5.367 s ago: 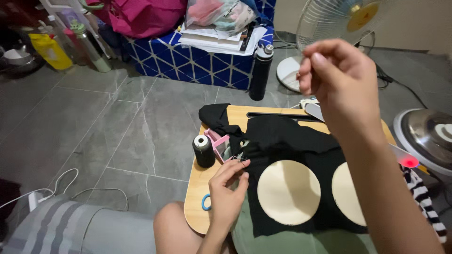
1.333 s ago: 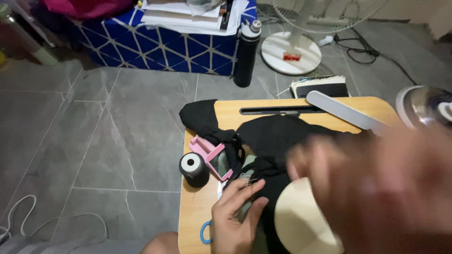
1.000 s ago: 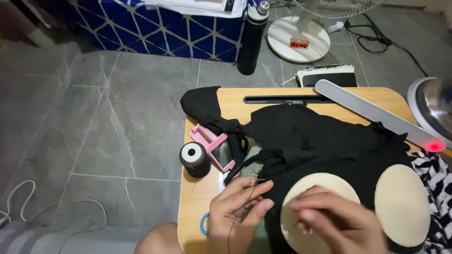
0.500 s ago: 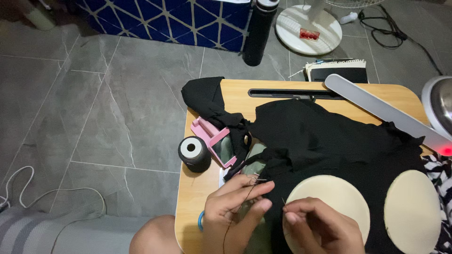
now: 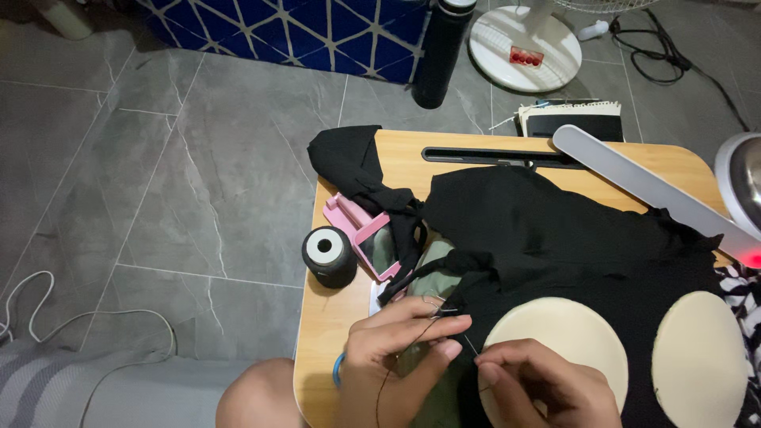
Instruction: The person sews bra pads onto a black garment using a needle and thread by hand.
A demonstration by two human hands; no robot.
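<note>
I see the left hand point(image 5: 400, 357) pinching the edge of the black fabric garment point(image 5: 555, 238), fingers closed on the cloth near a strap. Right hand point(image 5: 547, 388) has thumb and forefinger clamped on a thin sewing needle point(image 5: 471, 347), dark thread point(image 5: 384, 388) trailing down. Garment lies spread on the light wooden lap table point(image 5: 341, 309), two round cream foam pads point(image 5: 555, 349) on it. Black thread spool point(image 5: 327, 255) and pink open case point(image 5: 366, 244) sit just left of the garment. Grey flat lamp bar point(image 5: 642, 186) crosses the table's far right.

black bottle point(image 5: 441, 47) on floor | fan base point(image 5: 521, 47) beside it | notebook point(image 5: 571, 120) | pink case point(image 5: 365, 235) on wooden tray point(image 5: 349, 305)
</note>
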